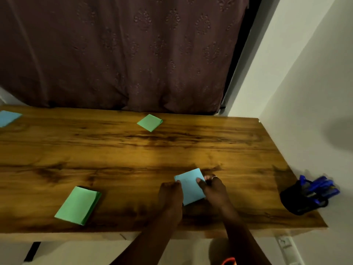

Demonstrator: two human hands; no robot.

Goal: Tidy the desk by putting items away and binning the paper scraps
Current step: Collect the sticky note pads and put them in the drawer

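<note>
Light-blue paper (191, 185), green papers (78, 205), brown-grained desk (133, 150), patterned maroon curtain (114, 50).

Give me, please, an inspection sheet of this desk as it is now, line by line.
Surface: wooden desk, dark grain, dim light.
Job's things: blue paper near the front edge, held; folded green paper front left; smaller green paper at the back; second blue paper far left, cut by the frame.
Clutter: black pen holder with blue pens, at the right end.
Grips: left grip pinches the blue paper's left edge; right grip holds its right edge, thumb on top.
Cables: nothing seen.
Surroundings: brown curtain behind; white wall at right; orange thing below, unclear.
</note>
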